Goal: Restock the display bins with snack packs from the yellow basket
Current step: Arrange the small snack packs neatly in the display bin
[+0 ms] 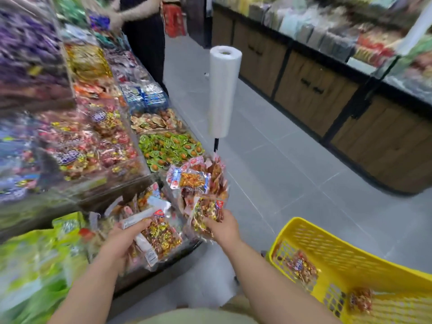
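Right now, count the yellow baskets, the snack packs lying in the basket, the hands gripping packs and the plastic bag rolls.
Yellow basket: 1
Snack packs in the basket: 2 in view
Hands gripping held packs: 2, left hand, right hand
Plastic bag roll: 1
Total: 6

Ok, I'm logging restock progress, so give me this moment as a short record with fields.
left hand: grips clear red-and-gold snack pack
right hand: grips bunch of similar snack packs
yellow perforated plastic basket: lower right, few loose packs inside
clear plastic display bin: below both hands, already holds packs
white roll of plastic bags: upright on a pole beside the bins
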### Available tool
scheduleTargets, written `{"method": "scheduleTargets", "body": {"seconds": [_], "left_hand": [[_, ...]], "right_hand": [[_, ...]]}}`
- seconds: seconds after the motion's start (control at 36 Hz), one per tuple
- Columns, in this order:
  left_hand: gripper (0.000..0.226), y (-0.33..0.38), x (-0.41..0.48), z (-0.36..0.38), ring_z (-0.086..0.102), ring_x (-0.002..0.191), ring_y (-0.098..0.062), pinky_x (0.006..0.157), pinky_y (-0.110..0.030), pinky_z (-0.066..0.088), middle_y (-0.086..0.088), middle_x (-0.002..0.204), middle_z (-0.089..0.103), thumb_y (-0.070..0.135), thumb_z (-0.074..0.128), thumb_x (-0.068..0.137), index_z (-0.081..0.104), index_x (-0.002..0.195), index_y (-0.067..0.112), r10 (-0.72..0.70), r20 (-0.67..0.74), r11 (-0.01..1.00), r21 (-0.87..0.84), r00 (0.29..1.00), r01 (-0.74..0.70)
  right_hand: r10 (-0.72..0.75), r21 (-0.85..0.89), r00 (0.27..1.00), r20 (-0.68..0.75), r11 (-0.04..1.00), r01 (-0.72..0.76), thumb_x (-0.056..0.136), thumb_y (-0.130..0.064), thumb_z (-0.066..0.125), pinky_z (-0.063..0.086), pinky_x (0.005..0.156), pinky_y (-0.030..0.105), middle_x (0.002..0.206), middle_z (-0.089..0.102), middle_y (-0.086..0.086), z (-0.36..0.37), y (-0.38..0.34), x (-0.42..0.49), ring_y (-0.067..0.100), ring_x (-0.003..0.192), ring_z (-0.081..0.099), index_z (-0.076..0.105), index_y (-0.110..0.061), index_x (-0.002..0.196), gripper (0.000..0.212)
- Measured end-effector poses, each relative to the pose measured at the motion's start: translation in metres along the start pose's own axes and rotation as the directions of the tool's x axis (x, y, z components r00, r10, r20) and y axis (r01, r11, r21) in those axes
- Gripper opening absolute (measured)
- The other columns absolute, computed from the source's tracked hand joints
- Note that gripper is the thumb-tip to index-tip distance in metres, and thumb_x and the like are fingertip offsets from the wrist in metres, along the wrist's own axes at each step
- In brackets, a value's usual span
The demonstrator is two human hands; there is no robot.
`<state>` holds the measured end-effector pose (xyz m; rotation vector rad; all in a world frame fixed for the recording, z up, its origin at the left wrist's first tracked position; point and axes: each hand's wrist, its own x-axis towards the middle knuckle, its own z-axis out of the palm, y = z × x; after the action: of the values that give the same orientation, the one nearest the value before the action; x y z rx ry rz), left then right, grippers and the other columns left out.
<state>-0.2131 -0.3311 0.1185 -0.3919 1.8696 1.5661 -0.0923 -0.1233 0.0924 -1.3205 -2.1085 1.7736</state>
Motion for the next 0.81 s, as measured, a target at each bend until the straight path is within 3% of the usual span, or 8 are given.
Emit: {"method": "scheduleTargets", "body": {"seconds": [0.11, 0.19, 0.28, 0.36, 0.44, 0.56, 0.69, 0.81], "left_hand": [[0.061, 0.005, 0.000, -0.046, 0.064, 0.085, -0.045, 0.063, -0.061, 0.051, -0.030, 0.095, 0.065, 0.024, 0.084, 0.065, 0.055, 0.117, 0.009, 0.039, -0.090, 0.998, -0.048, 0.995, -0.044], [0.048, 0.009, 0.005, -0.069, 0.067, 0.065, -0.027, 0.056, -0.037, 0.052, -0.016, 0.080, 0.070, 0.018, 0.078, 0.075, 0.063, 0.119, 0.006, 0.090, -0.094, 0.990, -0.102, 0.992, -0.099], [0.028, 0.016, 0.009, -0.082, 0.068, 0.061, -0.023, 0.059, -0.034, 0.056, -0.015, 0.081, 0.072, 0.010, 0.072, 0.082, 0.066, 0.108, 0.004, 0.081, -0.125, 0.972, -0.211, 0.989, -0.107], [0.014, 0.028, 0.012, -0.090, 0.067, 0.050, -0.017, 0.042, -0.027, 0.053, -0.006, 0.063, 0.072, 0.007, 0.070, 0.083, 0.061, 0.093, 0.007, 0.078, -0.187, 0.943, -0.306, 0.979, -0.133], [0.031, 0.043, 0.016, -0.100, 0.067, 0.062, -0.026, 0.054, -0.031, 0.055, -0.014, 0.083, 0.072, 0.011, 0.072, 0.083, 0.060, 0.111, 0.003, 0.061, -0.219, 0.926, -0.351, 0.974, -0.137], [0.037, 0.067, 0.022, -0.115, 0.069, 0.066, -0.023, 0.069, -0.040, 0.051, -0.012, 0.085, 0.071, 0.014, 0.074, 0.081, 0.058, 0.113, 0.006, 0.070, -0.317, 0.897, -0.394, 0.946, -0.199], [0.029, 0.102, 0.030, -0.125, 0.061, 0.043, -0.020, 0.047, -0.032, 0.042, -0.002, 0.057, 0.063, 0.017, 0.076, 0.079, 0.049, 0.087, 0.026, 0.135, -0.429, 0.873, -0.375, 0.893, -0.312], [0.021, 0.134, 0.030, -0.136, 0.050, 0.030, -0.018, 0.031, -0.024, 0.036, -0.002, 0.046, 0.057, 0.016, 0.078, 0.072, 0.062, 0.087, 0.018, 0.224, -0.415, 0.874, -0.315, 0.882, -0.371]], "right_hand": [[-0.056, 0.077, 0.995, 0.085, 0.996, 0.049, 0.078, -0.022, 0.076, 0.039, 0.106, 0.038, 0.146, 0.037, 0.004, 0.035, -0.027, -0.003, 0.021, 0.128, 0.044, 0.015, -0.019, 0.149, 0.094], [-0.083, 0.088, 0.986, 0.144, 0.994, 0.071, 0.081, -0.019, 0.073, 0.042, 0.101, 0.034, 0.150, 0.031, 0.003, 0.056, -0.050, 0.000, 0.019, 0.129, 0.043, -0.002, -0.035, 0.148, 0.102], [-0.144, 0.003, 0.976, 0.165, 0.989, 0.146, 0.081, -0.020, 0.072, 0.046, 0.084, 0.021, 0.143, 0.038, 0.002, 0.074, -0.070, 0.009, 0.012, 0.114, 0.047, 0.004, -0.041, 0.143, 0.094], [-0.181, -0.117, 0.952, 0.247, 0.970, 0.215, 0.084, -0.021, 0.064, 0.043, 0.059, 0.013, 0.126, 0.045, -0.001, 0.086, -0.092, 0.023, 0.007, 0.087, 0.053, 0.028, -0.041, 0.132, 0.063], [-0.155, -0.163, 0.921, 0.357, 0.961, 0.225, 0.085, -0.021, 0.061, 0.040, 0.044, 0.019, 0.091, 0.057, -0.007, 0.099, -0.119, 0.037, 0.001, 0.046, 0.049, 0.050, -0.037, 0.104, 0.028], [-0.178, -0.167, 0.883, 0.434, 0.947, 0.273, 0.082, -0.020, 0.063, 0.037, 0.052, 0.023, 0.079, 0.052, -0.011, 0.117, -0.160, 0.059, 0.011, 0.055, 0.047, 0.053, -0.034, 0.088, 0.019], [-0.252, -0.192, 0.828, 0.500, 0.900, 0.390, 0.086, -0.021, 0.061, 0.037, 0.052, 0.020, 0.076, 0.055, -0.010, 0.136, -0.220, 0.084, 0.005, 0.060, 0.050, 0.058, -0.026, 0.078, 0.010], [-0.284, -0.258, 0.769, 0.572, 0.828, 0.497, 0.083, -0.023, 0.063, 0.037, 0.052, 0.021, 0.068, 0.056, -0.012, 0.138, -0.264, 0.100, 0.008, 0.061, 0.051, 0.060, -0.026, 0.075, 0.009]]}}
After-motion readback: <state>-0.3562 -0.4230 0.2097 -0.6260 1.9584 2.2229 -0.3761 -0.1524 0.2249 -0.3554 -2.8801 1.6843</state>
